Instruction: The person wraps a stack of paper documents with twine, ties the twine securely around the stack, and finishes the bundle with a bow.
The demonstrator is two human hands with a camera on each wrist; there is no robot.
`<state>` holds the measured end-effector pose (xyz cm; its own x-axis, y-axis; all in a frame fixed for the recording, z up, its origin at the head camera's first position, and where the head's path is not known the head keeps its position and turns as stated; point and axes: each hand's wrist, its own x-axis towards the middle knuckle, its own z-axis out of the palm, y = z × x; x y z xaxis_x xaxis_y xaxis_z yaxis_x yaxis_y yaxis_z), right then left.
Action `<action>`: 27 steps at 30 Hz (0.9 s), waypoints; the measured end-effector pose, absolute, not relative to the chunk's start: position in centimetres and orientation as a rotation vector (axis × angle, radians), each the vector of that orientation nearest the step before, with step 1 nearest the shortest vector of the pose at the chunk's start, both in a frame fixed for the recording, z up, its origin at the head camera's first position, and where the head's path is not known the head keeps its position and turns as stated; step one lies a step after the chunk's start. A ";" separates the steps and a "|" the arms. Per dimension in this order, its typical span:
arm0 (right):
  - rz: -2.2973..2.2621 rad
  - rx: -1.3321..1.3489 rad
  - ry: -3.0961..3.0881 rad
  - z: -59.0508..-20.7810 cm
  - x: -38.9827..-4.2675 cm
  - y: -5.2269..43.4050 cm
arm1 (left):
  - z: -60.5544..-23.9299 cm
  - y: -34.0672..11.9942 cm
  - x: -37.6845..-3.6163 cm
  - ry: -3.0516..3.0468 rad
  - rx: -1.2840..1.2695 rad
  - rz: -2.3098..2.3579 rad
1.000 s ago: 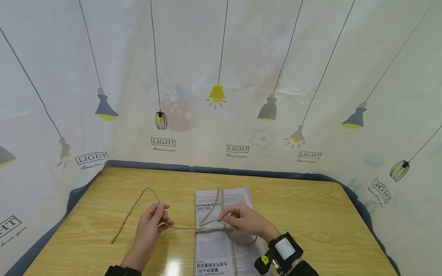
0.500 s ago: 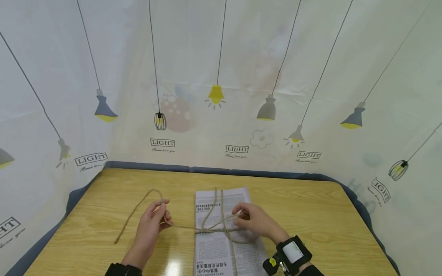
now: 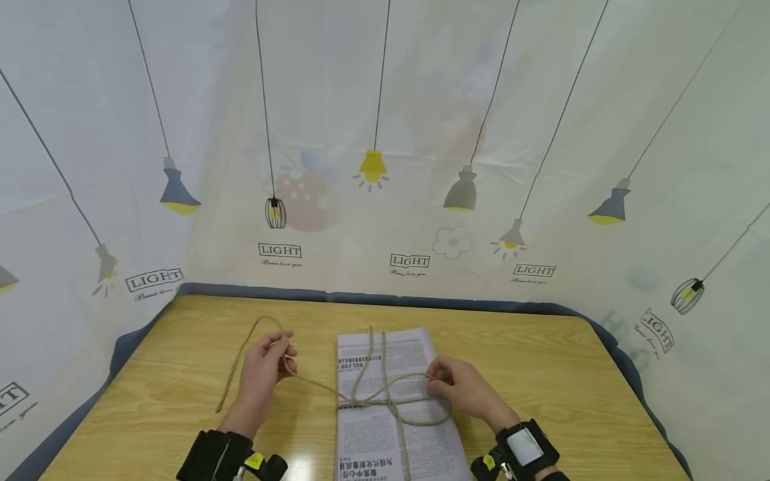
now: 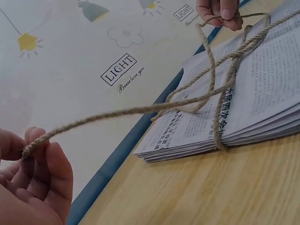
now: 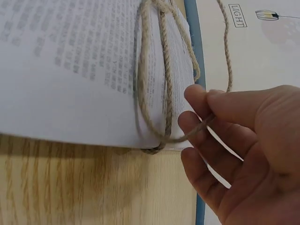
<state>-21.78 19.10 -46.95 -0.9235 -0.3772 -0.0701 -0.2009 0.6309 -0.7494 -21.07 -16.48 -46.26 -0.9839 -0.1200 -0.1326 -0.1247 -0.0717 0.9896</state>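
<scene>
A stack of newspapers [image 3: 373, 434] lies on the table, with tan twine [image 3: 404, 434] running along it and across its middle. To the left of the stack, my left hand [image 3: 265, 364] pinches one length of twine between thumb and fingers; a loose tail curves away behind it. That length runs taut to the stack in the left wrist view [image 4: 122, 112]. At the stack's right edge, my right hand [image 3: 463, 387] pinches a looped length of twine between thumb and forefinger. In the right wrist view a loop [image 5: 145, 93] hangs below those fingers [image 5: 197, 96].
The wooden table [image 3: 577, 387] extends on both sides of the stack. A pale curtain [image 3: 337, 100] printed with lamps stands behind it, its dark blue border [image 3: 421, 300] along the table's back edge. Both wrists wear black straps with small devices [image 3: 526, 447].
My right hand has moved right across the stack, drawing its twine into a wider loop. My left hand has risen slightly, still pinching its length. The head view has shifted a little.
</scene>
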 end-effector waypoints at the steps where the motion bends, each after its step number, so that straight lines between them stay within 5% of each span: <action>1: -1.183 -0.455 2.632 -47.0 -21.8 19.2 | -46.1 -16.5 -21.2 2.146 -0.278 2.262; 15: -1.239 -0.367 2.709 -47.2 -21.7 19.1 | -45.1 -14.4 -23.6 2.426 -0.185 2.050; 27: -1.264 -0.361 2.713 -47.1 -21.6 18.7 | -43.9 -10.1 -23.6 2.509 0.448 1.949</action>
